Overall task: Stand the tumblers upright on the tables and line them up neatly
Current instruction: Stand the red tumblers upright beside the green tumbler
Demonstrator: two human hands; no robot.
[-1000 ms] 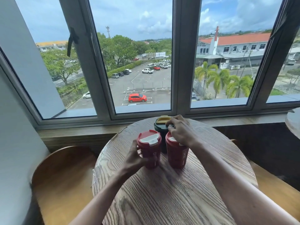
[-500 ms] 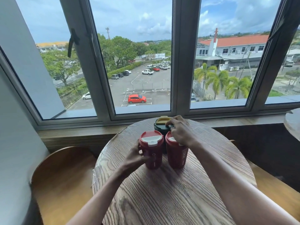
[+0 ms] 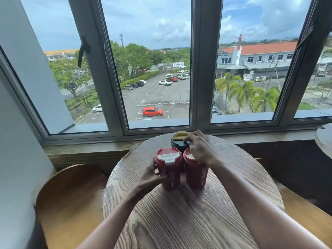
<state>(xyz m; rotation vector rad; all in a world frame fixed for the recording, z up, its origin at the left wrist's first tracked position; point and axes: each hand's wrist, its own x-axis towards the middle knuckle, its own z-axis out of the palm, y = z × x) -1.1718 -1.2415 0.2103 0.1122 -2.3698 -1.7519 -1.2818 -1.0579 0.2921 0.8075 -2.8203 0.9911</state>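
Three tumblers stand upright close together on a round wooden table (image 3: 188, 218). The left red tumbler (image 3: 169, 169) has a red lid with a white flap, and my left hand (image 3: 150, 178) wraps around its left side. The right red tumbler (image 3: 195, 174) stands beside it, almost touching. My right hand (image 3: 200, 148) rests over its lid, fingertips reaching the lid of the dark green tumbler (image 3: 179, 142) behind, which has a yellow flap. Its body is mostly hidden by the red ones.
A wooden chair seat (image 3: 71, 200) sits left of the table and another (image 3: 305, 211) to the right. A window sill (image 3: 86, 150) and large windows run behind. The edge of a second round table (image 3: 325, 141) shows at far right.
My left hand has slid the left red tumbler slightly right, closer to the other red one. My right hand has stayed on the lids.
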